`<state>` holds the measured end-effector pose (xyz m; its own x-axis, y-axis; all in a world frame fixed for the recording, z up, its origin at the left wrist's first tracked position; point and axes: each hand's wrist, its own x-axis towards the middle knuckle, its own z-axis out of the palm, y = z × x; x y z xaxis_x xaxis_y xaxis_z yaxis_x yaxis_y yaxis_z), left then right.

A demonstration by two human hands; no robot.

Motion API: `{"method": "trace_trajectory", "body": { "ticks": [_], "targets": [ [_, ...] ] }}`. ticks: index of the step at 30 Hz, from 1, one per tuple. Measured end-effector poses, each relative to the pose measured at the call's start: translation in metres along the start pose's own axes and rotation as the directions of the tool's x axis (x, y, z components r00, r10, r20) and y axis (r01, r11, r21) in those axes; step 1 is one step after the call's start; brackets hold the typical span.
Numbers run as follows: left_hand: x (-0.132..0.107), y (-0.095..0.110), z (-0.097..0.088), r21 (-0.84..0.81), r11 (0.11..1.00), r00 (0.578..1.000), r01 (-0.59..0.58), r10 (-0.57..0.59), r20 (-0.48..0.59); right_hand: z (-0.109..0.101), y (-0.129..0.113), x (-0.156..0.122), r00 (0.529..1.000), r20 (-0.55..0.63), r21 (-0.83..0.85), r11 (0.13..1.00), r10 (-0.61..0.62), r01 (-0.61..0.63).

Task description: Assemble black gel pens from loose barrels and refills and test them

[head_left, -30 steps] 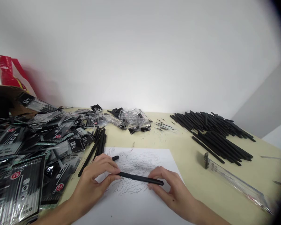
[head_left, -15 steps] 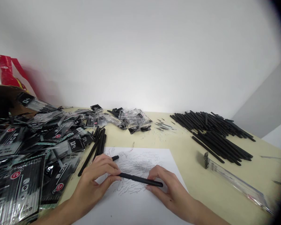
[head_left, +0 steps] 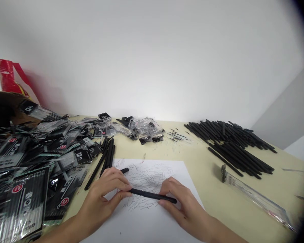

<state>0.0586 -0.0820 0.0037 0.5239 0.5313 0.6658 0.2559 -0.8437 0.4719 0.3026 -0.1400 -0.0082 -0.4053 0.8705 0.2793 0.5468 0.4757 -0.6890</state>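
Note:
A matte black pen barrel (head_left: 152, 196) lies across a sheet of white paper covered in ink scribbles (head_left: 142, 224). My left hand (head_left: 102, 192) pinches the barrel's near end between thumb and fingers, and a short black pen end (head_left: 125, 170) pokes out above those fingers. My right hand (head_left: 182, 206) closes on the barrel's far part, with fingertips against it. Both hands rest just above the paper. Fingers hide the point where the barrel enters my left hand.
A heap of black-and-silver packaged gel refills (head_left: 32, 168) fills the left of the cream table (head_left: 200, 165). Loose black pens (head_left: 106, 158) lie beside it. Further packets (head_left: 147, 131), a large pile of black pens (head_left: 235, 148) and a clear refill packet (head_left: 255, 199) lie beyond.
The black barrel sits slightly lower between my hands, and my right hand has shifted a little toward my left hand. The piles on the table have not moved.

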Motion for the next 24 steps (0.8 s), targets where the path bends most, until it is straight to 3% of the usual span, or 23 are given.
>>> {"method": "trace_trajectory", "body": {
  "ticks": [10, 17, 24],
  "targets": [
    [0.001, 0.002, -0.001, 0.002, 1.0, 1.0, 0.003, -0.003, 0.013, -0.001, -0.006, 0.002, 0.998, 0.045, -0.036, 0.999, -0.039, 0.041],
    [-0.003, -0.004, 0.003, 0.086, 0.993, 0.995, 0.076, -0.081, 0.062, 0.002, 0.003, 0.003, 0.984, -0.032, -0.159, 0.973, -0.175, 0.168],
    [-0.007, -0.003, 0.007, 0.228, 0.972, 0.986, -0.054, 0.015, 0.168, 0.004, 0.004, 0.001, 0.961, -0.066, -0.27, 0.932, -0.268, 0.242]
  ]
}}
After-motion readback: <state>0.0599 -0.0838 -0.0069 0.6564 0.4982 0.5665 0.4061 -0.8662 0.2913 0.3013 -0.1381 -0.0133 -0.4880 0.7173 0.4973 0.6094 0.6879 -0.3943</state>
